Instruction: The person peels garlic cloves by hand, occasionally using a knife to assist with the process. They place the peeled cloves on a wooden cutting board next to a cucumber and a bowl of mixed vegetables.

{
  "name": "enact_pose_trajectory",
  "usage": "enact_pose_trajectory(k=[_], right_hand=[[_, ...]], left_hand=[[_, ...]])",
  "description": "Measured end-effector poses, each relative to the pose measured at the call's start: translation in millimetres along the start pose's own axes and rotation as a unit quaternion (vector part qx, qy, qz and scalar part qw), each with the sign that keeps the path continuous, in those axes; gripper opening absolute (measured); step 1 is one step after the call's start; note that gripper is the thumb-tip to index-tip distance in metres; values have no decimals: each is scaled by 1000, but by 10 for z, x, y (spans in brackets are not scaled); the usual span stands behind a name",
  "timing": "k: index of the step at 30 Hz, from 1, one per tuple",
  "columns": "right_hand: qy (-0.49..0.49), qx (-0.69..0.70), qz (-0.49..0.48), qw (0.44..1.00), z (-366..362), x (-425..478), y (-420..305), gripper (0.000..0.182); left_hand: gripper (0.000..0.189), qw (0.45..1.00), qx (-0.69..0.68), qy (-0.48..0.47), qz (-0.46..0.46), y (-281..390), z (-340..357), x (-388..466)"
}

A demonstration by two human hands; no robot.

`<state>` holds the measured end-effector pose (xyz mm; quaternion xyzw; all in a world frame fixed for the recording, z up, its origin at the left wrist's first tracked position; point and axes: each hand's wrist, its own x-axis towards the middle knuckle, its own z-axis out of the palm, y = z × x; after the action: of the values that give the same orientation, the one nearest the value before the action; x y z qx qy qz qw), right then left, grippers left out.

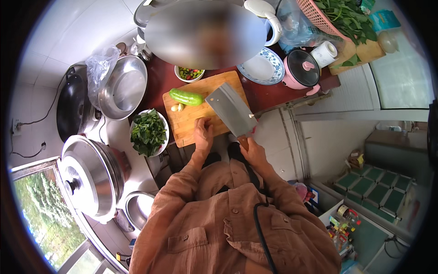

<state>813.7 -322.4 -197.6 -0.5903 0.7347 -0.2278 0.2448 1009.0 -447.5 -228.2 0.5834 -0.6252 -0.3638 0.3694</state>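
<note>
My right hand [255,150] grips the wooden handle of a Chinese cleaver [231,108]. Its broad blade lies tilted over the right part of a bamboo cutting board [186,125], with a small pale bit stuck near one edge. At the board's front edge is my left hand [203,135], its fingers curled; whether something small is pinched in them is hidden. A green gourd or cucumber [186,97] rests on the board's far left part. Beside it, nearer to me, sit peeled garlic cloves [177,108].
Left of the board stand a bowl of cut leafy greens [149,132], a steel basin [125,85], a wok [73,104] and a lidded steamer pot [90,178]. Beyond it are a bowl of chopped peppers [189,73], a blue-patterned plate [265,66] and a pink electric pot [301,70].
</note>
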Motion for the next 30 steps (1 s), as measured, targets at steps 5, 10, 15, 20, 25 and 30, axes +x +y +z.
enact_pose_trajectory(k=[5, 10, 15, 20, 25, 30], right_hand=[[-37, -27, 34, 998, 76, 4, 151, 29], [0, 9, 23, 1000, 59, -42, 136, 31], [-30, -30, 21, 999, 32, -5, 234, 30], [-47, -38, 32, 998, -92, 127, 163, 29], [-27, -31, 40, 998, -59, -24, 162, 28], [-64, -74, 7, 995, -135, 157, 301, 28]], left_hand=[[25, 1000, 2, 10, -1, -35, 4, 0], [24, 1000, 1, 18, 14, -42, -8, 5], [22, 1000, 0, 23, 4, -20, 16, 0], [20, 999, -1, 35, 25, -82, 13, 4], [20, 999, -19, 28, -12, -66, 36, 23], [20, 1000, 0, 22, -16, -72, 22, 26]])
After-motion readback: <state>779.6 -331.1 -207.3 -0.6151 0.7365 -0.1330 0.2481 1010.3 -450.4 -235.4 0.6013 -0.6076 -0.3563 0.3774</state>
